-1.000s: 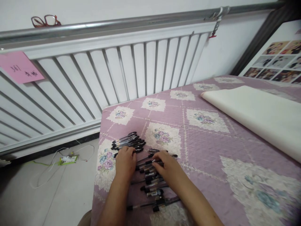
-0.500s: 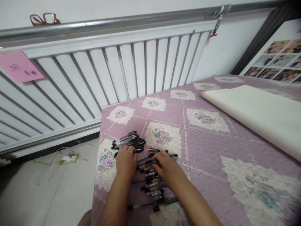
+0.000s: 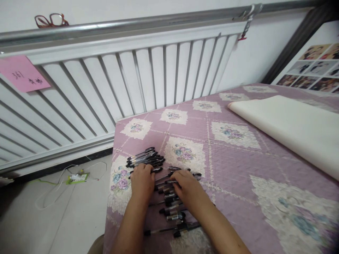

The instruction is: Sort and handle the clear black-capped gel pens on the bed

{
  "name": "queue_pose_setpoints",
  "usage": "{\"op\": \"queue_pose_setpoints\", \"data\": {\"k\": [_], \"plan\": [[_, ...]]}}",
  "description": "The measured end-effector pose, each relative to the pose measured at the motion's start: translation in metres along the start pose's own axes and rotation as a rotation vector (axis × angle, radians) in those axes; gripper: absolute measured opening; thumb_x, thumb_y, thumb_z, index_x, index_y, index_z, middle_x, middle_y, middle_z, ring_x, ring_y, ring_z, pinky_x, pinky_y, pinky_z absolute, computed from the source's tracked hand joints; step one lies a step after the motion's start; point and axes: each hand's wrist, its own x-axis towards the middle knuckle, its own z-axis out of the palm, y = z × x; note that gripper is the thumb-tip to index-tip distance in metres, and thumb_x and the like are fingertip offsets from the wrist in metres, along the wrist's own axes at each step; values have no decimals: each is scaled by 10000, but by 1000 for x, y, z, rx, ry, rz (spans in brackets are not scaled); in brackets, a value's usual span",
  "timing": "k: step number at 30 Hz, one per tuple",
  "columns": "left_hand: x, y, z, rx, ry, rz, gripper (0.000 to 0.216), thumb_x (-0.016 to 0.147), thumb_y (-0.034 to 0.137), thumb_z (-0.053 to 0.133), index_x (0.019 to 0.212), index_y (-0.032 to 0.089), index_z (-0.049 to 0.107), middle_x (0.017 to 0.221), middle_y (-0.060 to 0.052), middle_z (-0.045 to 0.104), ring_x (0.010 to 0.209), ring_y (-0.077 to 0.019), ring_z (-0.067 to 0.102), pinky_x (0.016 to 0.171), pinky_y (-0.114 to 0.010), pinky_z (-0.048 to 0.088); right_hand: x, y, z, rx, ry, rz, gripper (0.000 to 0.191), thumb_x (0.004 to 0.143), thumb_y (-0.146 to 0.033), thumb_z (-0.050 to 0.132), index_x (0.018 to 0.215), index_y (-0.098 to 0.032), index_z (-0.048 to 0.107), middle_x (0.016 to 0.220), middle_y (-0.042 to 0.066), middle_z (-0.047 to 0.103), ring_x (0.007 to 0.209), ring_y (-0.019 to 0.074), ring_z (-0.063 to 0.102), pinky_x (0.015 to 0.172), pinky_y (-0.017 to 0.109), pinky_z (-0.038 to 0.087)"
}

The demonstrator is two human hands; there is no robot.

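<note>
Clear-barrelled pens with black caps lie in a neat row (image 3: 144, 157) near the table's left side. At the near end of that row, my left hand (image 3: 142, 179) is closed over a pen (image 3: 157, 170), its capped end showing past the fingers. A looser spread of similar pens (image 3: 172, 210) covers the cloth between and below my hands, pointing in mixed directions. My right hand (image 3: 187, 185) is over the far part of this spread, thumb and fingers pinched on a pen (image 3: 171, 181). The palm hides part of the pens beneath it.
A purple floral tablecloth (image 3: 233, 162) covers the table. Folded cream cloth or sheet (image 3: 291, 123) lies at the right. Behind stands a white radiator (image 3: 156, 77) with a pink note (image 3: 25, 74); glasses (image 3: 51, 21) rest above the pipe. A power strip (image 3: 77, 178) is on the floor.
My hands hold nearly the same places. The left fingers have shifted slightly, and more of the pen under them shows. The right fingertips have moved a little on their pen.
</note>
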Motion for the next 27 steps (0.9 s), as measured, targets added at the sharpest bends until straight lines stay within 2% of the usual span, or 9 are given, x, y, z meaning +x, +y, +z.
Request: {"op": "queue_pose_setpoints", "data": {"k": [11, 16, 18, 22, 24, 27], "plan": [[-1, 1, 2, 25, -44, 12, 148, 837, 237, 581, 971, 259, 639, 993, -45, 610, 963, -268, 543, 781, -393, 402, -1, -2, -3, 20, 98, 1, 146, 784, -59, 563, 837, -189, 601, 902, 62, 628, 907, 228, 564, 817, 362, 465], [0, -2, 4, -84, 14, 70, 142, 825, 154, 574, 941, 222, 619, 944, -48, 604, 939, -258, 561, 804, -397, 426, -2, -3, -5, 68, 145, -1, 138, 813, -85, 515, 837, -192, 599, 894, 63, 625, 894, 223, 570, 818, 359, 460], [0, -1, 3, -216, 94, 149, 150, 834, 125, 548, 954, 202, 595, 953, -54, 587, 933, -234, 563, 818, -371, 442, -2, -2, -5, 120, 166, 34, 135, 825, -115, 492, 861, -189, 598, 888, 66, 626, 872, 219, 578, 797, 357, 463], [-6, 8, 1, -491, 223, 417, 165, 877, 137, 487, 1011, 207, 556, 992, -53, 555, 945, -192, 555, 836, -321, 462, -2, -1, -7, 337, 209, 178, 184, 838, -239, 495, 993, -189, 582, 904, 56, 645, 811, 201, 598, 760, 345, 470], [-10, 14, -1, -555, 206, 520, 177, 888, 138, 470, 1025, 212, 553, 989, -48, 551, 926, -177, 559, 830, -305, 467, -2, -3, -10, 493, 190, 228, 223, 837, -306, 508, 1026, -208, 575, 870, 28, 650, 788, 187, 603, 737, 323, 473], [-14, 19, -1, -616, 153, 578, 194, 886, 129, 472, 1043, 205, 557, 1000, -51, 556, 917, -168, 565, 821, -288, 472, -3, -6, -15, 690, 174, 283, 206, 810, -347, 536, 960, -222, 600, 748, -15, 627, 709, 163, 590, 653, 277, 465]]}}
